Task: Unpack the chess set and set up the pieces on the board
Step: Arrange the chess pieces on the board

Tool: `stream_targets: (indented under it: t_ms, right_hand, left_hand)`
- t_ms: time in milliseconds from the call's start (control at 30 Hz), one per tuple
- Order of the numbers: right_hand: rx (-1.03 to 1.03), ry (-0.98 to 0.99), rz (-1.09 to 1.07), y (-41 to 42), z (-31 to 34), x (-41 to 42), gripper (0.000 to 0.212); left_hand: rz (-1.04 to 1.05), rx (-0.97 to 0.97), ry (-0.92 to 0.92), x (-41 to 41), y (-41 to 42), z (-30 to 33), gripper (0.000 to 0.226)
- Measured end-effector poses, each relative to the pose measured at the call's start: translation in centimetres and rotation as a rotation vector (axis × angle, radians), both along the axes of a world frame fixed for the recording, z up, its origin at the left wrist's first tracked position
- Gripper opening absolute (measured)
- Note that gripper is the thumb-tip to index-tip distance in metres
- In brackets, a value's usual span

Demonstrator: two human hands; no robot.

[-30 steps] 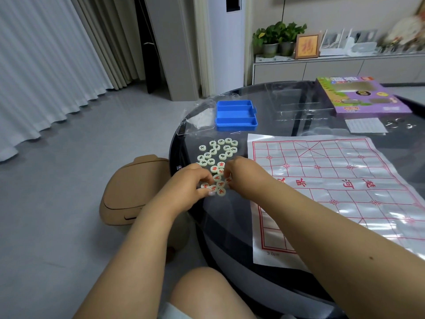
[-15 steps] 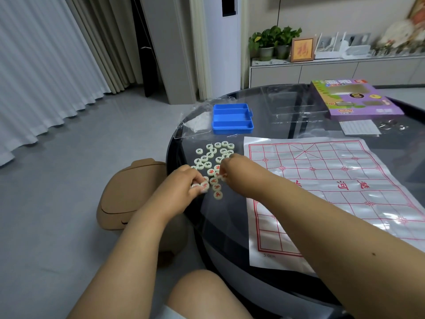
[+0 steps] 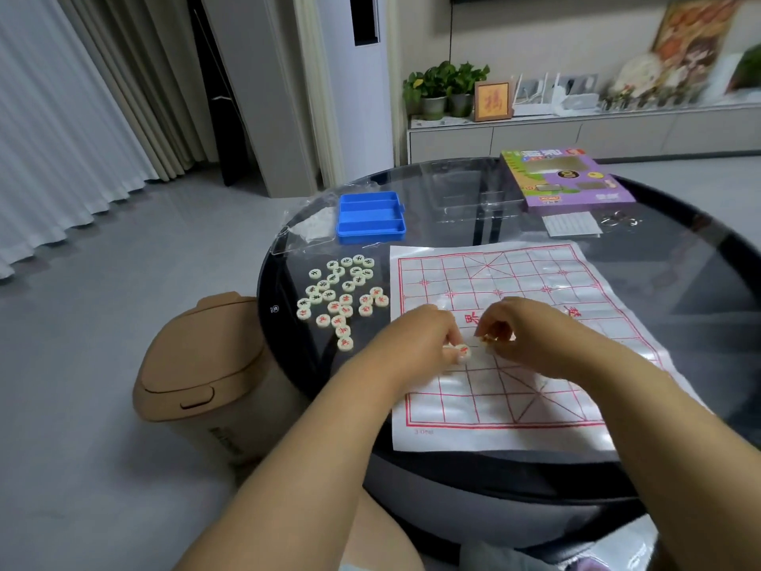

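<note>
- Cream-coloured disc with a red character [image 3: 462, 351] pinched at the tips of the left hand [image 3: 416, 344], low over the near half of the paper board [image 3: 510, 401], centre of frame; whether touching the sheet or just above it, not discernible.
- Right hand [image 3: 531, 337] just to the right, fingers curled inward around a second pale piece [image 3: 486, 339]; only its edge visible, marking unreadable.
- Both hands closed in pinch grips, near each other but apart, above the grid rows between the river text and the near palace diagonals.
- Governing relation for the coming move, by judgement: target intersections directly beneath and slightly toward the lower frame edge; left hand nearer the board's left columns, right hand nearer the centre file.
- Long axis of the board running from lower centre toward upper right of frame; no piece visibly resting free on the sheet.
- Remaining pieces [image 3: 341, 300] in a loose cluster at centre left, on the dark glass table [image 3: 700, 282], just beside the board's left edge; black-marked discs toward the far end, red-marked toward the near end.
- Blue tray [image 3: 370, 216] beyond the cluster, emptied; clear plastic wrap [image 3: 306, 228] at its left.
- Purple box [image 3: 564, 179] and white slip [image 3: 570, 225] upper right, well apart from the hands.
- Tan bin [image 3: 197, 364] on the floor at lower left, off the table.
- Nothing between hands and grid; glossy creased sheet a likely slip risk.
</note>
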State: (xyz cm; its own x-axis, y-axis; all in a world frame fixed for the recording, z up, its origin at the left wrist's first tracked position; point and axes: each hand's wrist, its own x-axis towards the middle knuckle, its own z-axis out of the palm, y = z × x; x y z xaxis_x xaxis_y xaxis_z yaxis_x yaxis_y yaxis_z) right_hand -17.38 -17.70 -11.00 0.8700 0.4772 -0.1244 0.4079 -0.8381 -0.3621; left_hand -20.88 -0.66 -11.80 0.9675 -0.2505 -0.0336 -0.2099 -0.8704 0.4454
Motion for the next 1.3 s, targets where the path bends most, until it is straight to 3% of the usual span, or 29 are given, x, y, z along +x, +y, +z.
stream_targets:
  t_ms: [200, 367, 567, 667, 800, 867, 1200, 1300]
  right_hand:
    - [-0.017, 0.001, -0.025, -1.8, -1.3, -1.1, 0.023]
    - [0.066, -0.032, -0.087, -1.7, -1.2, -1.1, 0.028]
    - [0.181, -0.164, -0.036, 2.8, -0.3, -1.2, 0.024]
    - [0.215, -0.191, 0.006, 6.8, -0.2, -0.2, 0.025]
    - [0.216, -0.222, 0.015, 11.1, -0.9, 2.2, 0.025]
    - [0.193, -0.213, -0.008, 12.4, -1.3, 3.5, 0.029]
    - [-0.111, -0.149, 0.094, 14.4, -1.6, 5.2, 0.034]
    - [-0.071, -0.192, 0.093, 14.1, -2.2, 5.3, 0.028]
  left_hand:
    - [0.051, 0.02, 0.008, -0.6, -2.1, -1.9, 0.021]
    - [0.114, -0.097, -0.057, -1.4, -0.7, -2.1, 0.038]
    - [0.517, -0.168, -0.246, -1.7, 4.9, -2.8, 0.028]
    - [0.766, -0.061, -0.236, -1.7, 6.8, -3.3, 0.039]
    - [0.898, 0.084, -0.149, -1.4, 6.9, -3.5, 0.058]
    - [0.925, 0.108, -0.144, -1.1, 6.8, -3.4, 0.06]
    - [0.779, 0.104, -0.174, -1.3, 7.9, -3.8, 0.031]
    - [0.742, 0.102, -0.133, -1.6, 8.3, -3.9, 0.03]
